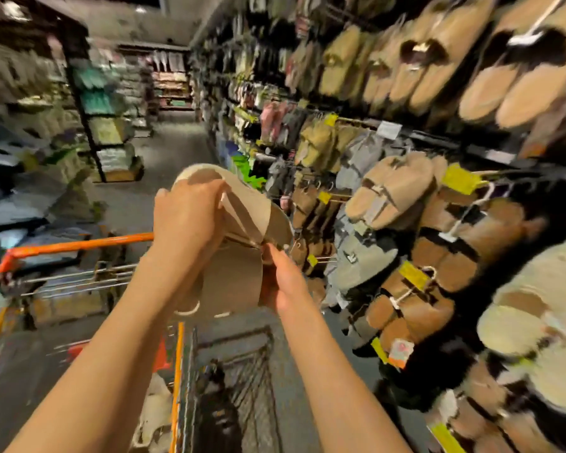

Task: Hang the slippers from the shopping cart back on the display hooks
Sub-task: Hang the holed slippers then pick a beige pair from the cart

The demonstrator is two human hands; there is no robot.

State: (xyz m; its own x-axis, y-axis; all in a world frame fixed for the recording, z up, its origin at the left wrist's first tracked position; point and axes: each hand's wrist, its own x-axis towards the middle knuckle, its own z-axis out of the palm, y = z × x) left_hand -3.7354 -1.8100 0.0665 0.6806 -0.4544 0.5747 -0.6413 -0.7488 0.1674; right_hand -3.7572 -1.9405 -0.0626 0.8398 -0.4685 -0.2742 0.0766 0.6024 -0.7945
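Head view shows your left hand [185,214] closed over the top of a tan pair of slippers [239,223], fingers curled around the upper edge, soles facing you. Your right hand [283,282] sits just below and to the right of it, fingertips pinching at the lower rim of the pair, where a small hanger or clip seems to be; blur makes that part hard to read. Keep the left grip firm so the pair stays together while the right hand frees and turns the hanging loop upward.

Beyond your right hand, the display hooks [327,194] stand in rows along the wall, most already loaded with brown and grey slippers [389,191]. Look for a hook carrying the same tan style before you reach, and bring the loop to its tip squarely, so neighbouring pairs don't get knocked off.

Below both hands, the shopping cart [177,371] with its orange trim holds at least one more pale, fluffy slipper [154,416], near your left forearm. Leave it until this pair hangs securely.
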